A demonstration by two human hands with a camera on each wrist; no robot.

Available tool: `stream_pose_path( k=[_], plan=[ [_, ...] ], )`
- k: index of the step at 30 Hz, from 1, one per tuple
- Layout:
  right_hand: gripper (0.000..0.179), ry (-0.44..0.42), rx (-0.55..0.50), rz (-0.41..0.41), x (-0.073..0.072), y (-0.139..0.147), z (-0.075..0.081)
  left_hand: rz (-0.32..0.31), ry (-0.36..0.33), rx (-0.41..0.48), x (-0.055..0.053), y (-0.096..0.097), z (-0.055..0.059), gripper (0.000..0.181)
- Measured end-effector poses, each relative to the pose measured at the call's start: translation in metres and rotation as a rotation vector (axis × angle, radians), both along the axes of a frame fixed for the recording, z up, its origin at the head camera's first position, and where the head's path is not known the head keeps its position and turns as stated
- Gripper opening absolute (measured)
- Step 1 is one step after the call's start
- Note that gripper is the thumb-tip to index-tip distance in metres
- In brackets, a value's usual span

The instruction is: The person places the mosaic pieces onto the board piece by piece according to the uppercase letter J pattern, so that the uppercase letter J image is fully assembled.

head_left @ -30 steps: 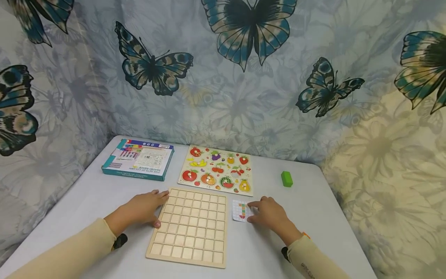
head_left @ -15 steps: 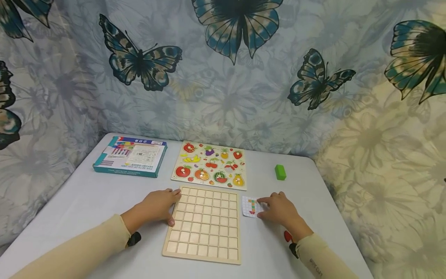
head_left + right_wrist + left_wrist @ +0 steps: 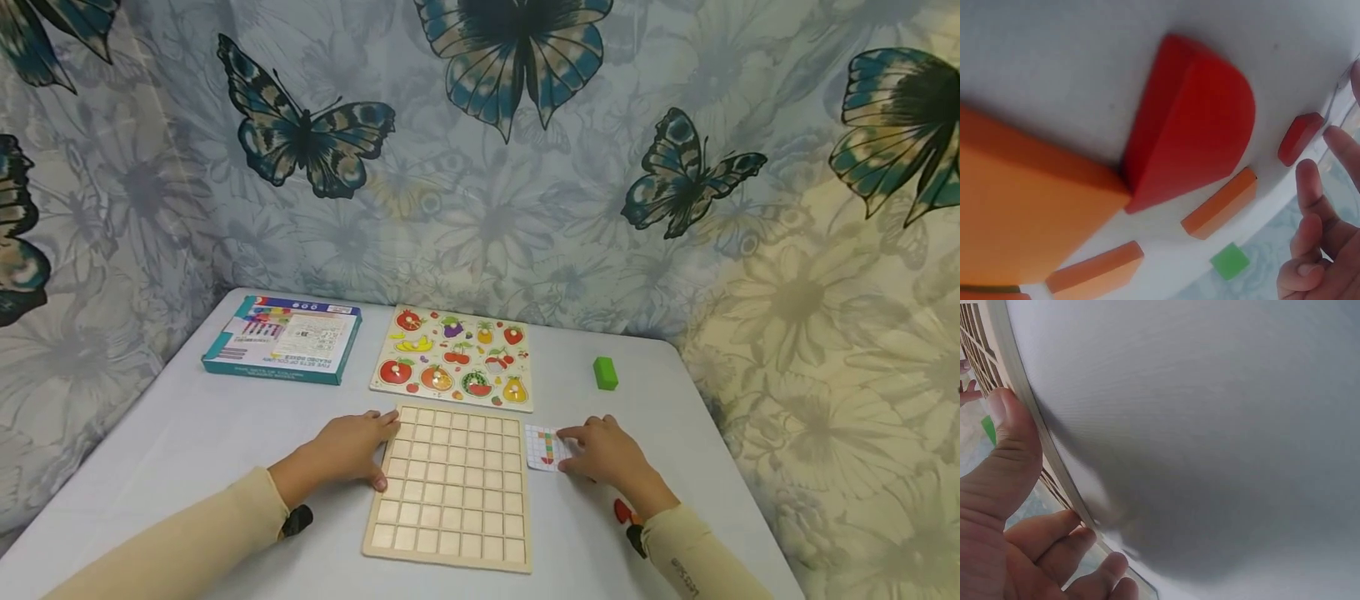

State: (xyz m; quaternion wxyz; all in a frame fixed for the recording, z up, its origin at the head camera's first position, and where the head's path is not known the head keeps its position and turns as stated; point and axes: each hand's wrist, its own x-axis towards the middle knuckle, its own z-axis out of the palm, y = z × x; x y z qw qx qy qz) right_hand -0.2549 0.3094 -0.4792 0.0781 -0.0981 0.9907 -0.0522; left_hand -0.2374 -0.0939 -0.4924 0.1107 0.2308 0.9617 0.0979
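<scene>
Touching grid board (image 3: 450, 492) between side edges of counter (image 3: 247, 442) with left hand (image 3: 341, 450) spread; pressing card (image 3: 538, 458) alongside with splayed right hand (image 3: 609, 454). Risking skewing board by uneven push; perhaps, clearance unclear, knocking red piece (image 3: 1210, 112) with low sleeve (image 3: 693, 554).

Card (image 3: 537, 450) right of board (image 3: 453, 493), puzzle (image 3: 456, 358) behind board, box (image 3: 285, 340) left of puzzle

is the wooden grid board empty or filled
Empty: in the head view, every visible square of the wooden grid board shows only bare wood.
</scene>
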Motion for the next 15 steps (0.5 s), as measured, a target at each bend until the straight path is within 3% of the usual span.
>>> stream_pose_path(
  k=[7,11,15],
  plan=[
    [0.058,-0.009,-0.149,-0.050,-0.003,0.019,0.015,0.027,-0.040,0.013,-0.004,-0.008,-0.002,0.098],
    [0.057,-0.004,-0.248,-0.079,0.005,0.060,0.026,0.025,-0.095,0.066,-0.003,-0.012,-0.004,0.099],
    [0.057,-0.059,-0.298,-0.124,0.019,0.103,0.026,0.002,-0.129,0.103,-0.001,-0.013,-0.005,0.099]
  ],
)
